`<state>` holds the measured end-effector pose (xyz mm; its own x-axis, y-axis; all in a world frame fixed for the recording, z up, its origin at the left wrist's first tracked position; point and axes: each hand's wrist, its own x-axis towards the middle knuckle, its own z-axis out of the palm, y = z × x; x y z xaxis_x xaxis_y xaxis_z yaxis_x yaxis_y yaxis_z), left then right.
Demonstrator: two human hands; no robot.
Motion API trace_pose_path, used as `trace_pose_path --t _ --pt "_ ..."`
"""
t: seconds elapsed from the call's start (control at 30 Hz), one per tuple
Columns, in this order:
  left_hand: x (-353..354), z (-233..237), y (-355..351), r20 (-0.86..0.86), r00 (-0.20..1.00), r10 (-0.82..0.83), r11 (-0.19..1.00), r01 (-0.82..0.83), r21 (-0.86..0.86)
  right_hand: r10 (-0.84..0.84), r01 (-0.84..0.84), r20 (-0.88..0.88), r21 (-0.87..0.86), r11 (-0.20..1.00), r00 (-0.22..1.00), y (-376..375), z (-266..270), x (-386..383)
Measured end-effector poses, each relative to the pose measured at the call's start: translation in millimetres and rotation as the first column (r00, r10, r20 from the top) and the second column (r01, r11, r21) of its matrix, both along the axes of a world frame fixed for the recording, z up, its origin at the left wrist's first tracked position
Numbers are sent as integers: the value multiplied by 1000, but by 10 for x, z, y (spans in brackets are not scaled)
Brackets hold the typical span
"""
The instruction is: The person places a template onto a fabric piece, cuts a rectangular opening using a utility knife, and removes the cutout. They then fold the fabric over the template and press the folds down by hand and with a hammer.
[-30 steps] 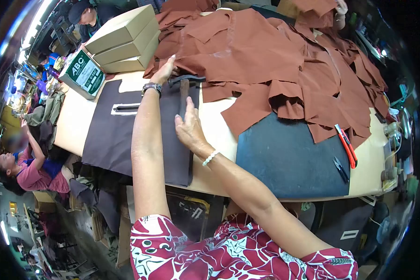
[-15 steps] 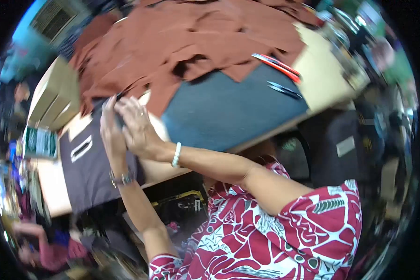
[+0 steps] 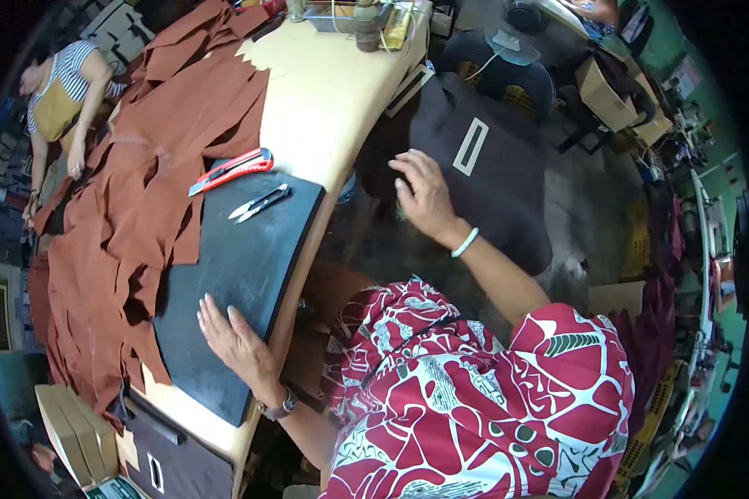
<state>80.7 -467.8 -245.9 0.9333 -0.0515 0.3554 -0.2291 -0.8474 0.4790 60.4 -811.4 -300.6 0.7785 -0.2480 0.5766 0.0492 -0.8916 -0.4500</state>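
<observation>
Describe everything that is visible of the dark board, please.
The dark board is flat, straight-edged, matte, perhaps rubber. It lies on the pale table, near its edge. Brown sheets overlap one side; black snips and part of a red cutter rest on it. The left hand is over it, contact unclear.

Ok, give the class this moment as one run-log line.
Left hand: open, over dark mat, contact unclear | Right hand: open, seen against dark panel | Snips: on mat | Red cutter: near snips
</observation>
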Motion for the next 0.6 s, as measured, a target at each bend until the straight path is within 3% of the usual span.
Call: trace_pose_path --t 0.1,0.23,0.33,0.43,0.47,0.6 --pt "-9 -93 40 5 1000 21 999 -21 28 44 -82 -241 -153 985 970 -650 -414 79" --pt "-19 -81 15 20 999 43 993 -45 105 71 -312 -484 -439 843 872 -1138 -504 222" --pt "-12 -133 11 17 998 59 988 -61 141 67 -400 -650 -379 834 757 -1268 -527 361" --pt "-15 -153 34 17 998 57 988 -58 140 159 -437 -683 -256 862 713 -1400 -518 359" --pt "-17 -159 46 20 998 54 988 -57 144 197 -406 -637 -199 892 745 -1436 -498 321" --pt "-8 -221 125 35 999 35 987 -40 154 72 -210 -596 -165 964 800 -1723 -154 -31"
